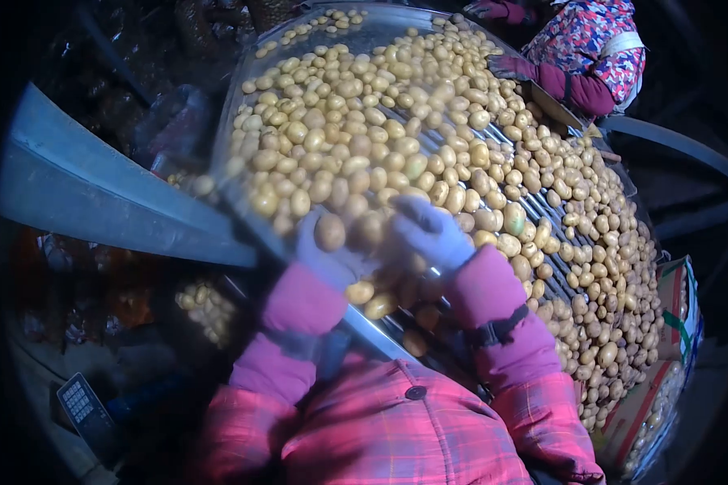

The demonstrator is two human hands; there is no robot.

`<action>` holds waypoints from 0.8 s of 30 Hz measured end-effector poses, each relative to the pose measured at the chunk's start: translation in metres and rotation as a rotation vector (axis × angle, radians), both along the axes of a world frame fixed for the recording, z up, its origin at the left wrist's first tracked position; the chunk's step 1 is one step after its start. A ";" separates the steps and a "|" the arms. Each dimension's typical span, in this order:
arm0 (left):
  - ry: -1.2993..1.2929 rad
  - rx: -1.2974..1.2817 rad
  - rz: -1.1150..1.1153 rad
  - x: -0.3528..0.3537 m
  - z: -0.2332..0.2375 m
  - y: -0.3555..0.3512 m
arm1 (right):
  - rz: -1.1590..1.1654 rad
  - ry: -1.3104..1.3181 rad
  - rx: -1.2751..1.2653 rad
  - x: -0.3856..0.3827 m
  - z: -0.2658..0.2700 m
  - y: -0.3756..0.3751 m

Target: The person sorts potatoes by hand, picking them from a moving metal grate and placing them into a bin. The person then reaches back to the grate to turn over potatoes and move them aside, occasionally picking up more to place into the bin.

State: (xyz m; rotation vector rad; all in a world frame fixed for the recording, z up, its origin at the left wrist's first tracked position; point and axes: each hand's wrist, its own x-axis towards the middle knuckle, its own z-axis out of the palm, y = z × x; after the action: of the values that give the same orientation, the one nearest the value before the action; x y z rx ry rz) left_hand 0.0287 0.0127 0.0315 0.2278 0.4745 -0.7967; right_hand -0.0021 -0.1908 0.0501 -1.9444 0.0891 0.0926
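Cupping a brown potato [330, 232] in my left hand [325, 260], fingers curled partway around it, right above the near edge of the roller table [378, 333]! Just to the right, my right hand [433, 234] is over the heap, fingers bent and slightly apart; blur means I can't tell if they grip anything. Yellow potatoes [340, 137] spread far and right, with a co-worker's hand [513, 67] beside them, far right.

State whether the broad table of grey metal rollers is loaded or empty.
Loaded: round tan potatoes cover most of it; some rollers show bare.
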 end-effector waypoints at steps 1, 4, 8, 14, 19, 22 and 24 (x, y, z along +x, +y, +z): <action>-0.065 0.086 0.042 -0.001 -0.004 0.001 | -0.046 -0.157 -0.187 0.019 -0.014 -0.013; -0.117 -0.110 0.016 0.007 0.001 0.017 | 0.005 -0.103 -0.905 0.066 -0.009 -0.036; -0.069 -0.024 0.003 -0.002 -0.013 0.018 | 0.079 -0.251 -0.971 0.108 -0.051 -0.051; -0.269 0.296 -0.146 -0.011 -0.012 0.009 | 0.149 0.108 -1.210 0.122 -0.036 -0.041; -0.137 0.099 -0.214 -0.012 -0.008 0.004 | 0.295 0.198 -1.298 0.125 -0.052 -0.062; -0.058 -0.031 -0.242 -0.016 -0.011 0.007 | 0.028 -0.217 -1.197 0.108 -0.077 -0.064; -0.156 0.109 -0.247 -0.021 -0.004 0.007 | -0.181 -0.265 -0.770 0.088 -0.046 -0.055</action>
State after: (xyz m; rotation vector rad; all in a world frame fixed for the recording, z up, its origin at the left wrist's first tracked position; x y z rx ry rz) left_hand 0.0072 0.0194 0.0275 0.4533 0.3461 -0.9860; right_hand 0.0857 -0.2461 0.0040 -2.6829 0.1376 -0.3709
